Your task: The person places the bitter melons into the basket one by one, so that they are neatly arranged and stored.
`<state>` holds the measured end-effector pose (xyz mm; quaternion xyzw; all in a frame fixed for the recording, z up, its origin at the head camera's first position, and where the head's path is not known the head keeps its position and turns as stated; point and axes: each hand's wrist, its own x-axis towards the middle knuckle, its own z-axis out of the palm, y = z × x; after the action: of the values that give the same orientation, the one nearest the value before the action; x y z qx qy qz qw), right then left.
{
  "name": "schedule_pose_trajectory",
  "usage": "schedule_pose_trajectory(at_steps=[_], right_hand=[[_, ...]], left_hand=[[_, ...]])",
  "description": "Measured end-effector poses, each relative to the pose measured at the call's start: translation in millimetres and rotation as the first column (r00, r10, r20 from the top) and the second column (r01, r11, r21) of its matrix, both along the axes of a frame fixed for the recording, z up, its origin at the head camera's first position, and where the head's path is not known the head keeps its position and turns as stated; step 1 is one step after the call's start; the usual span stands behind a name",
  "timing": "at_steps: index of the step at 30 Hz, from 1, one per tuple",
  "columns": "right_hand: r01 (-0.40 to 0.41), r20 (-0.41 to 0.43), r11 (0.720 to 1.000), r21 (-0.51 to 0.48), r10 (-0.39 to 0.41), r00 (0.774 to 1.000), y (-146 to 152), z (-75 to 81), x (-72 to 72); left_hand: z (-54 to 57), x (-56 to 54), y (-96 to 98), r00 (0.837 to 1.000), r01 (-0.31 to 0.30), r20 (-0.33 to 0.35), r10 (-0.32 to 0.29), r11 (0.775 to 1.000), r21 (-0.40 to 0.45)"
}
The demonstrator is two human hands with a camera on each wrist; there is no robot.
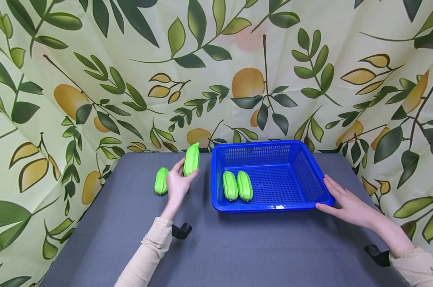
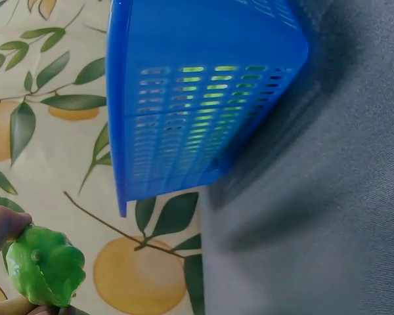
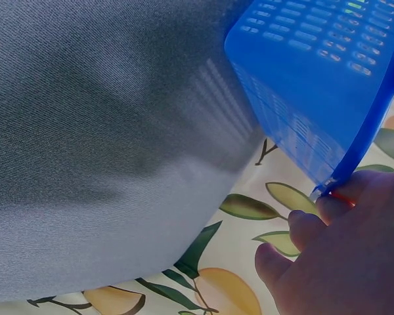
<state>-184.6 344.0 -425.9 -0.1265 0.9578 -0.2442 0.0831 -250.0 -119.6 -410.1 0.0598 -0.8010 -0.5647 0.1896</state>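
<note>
My left hand (image 1: 178, 184) holds a bright green, ridged bitter melon (image 1: 191, 159) upright above the table, left of the blue plastic basket (image 1: 270, 207). In the left wrist view the rounded end of this bitter melon (image 2: 46, 266) shows between thumb and fingers. Another bitter melon (image 1: 161, 181) lies on the table just left of that hand. Inside the basket, two more bitter melons (image 1: 230, 186) lie side by side at the left. My right hand (image 1: 352, 203) rests against the basket's right rim near the front corner, its fingers fairly straight.
A grey cloth-covered table (image 1: 255, 251) lies under everything. Behind it hangs a curtain (image 1: 209, 79) printed with leaves and fruit, close to the basket's back edge. The basket has slotted walls and a raised rim. A black strap (image 1: 182, 231) sits at the left wrist.
</note>
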Motion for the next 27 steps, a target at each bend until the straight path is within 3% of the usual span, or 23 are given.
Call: schedule_pose_trajectory(at_steps=[14,21,27], right_hand=[[0.002,-0.001,1.0,0.006,-0.002,1.0,0.4,-0.8,0.0],[0.0,-0.001,1.0,0.007,0.0,1.0,-0.9,-0.4,1.1],[0.003,-0.001,1.0,0.01,-0.003,1.0,-1.6,0.4,0.9]], left_hand=[[3.1,-0.4,6.5,0.999,0.044,0.02,-0.045,0.998,0.044],[14.9,-0.8,11.6,0.997,0.067,-0.034,-0.065,0.995,0.068],[24.2,-2.4,15.5,0.995,0.094,-0.031,-0.092,0.993,0.069]])
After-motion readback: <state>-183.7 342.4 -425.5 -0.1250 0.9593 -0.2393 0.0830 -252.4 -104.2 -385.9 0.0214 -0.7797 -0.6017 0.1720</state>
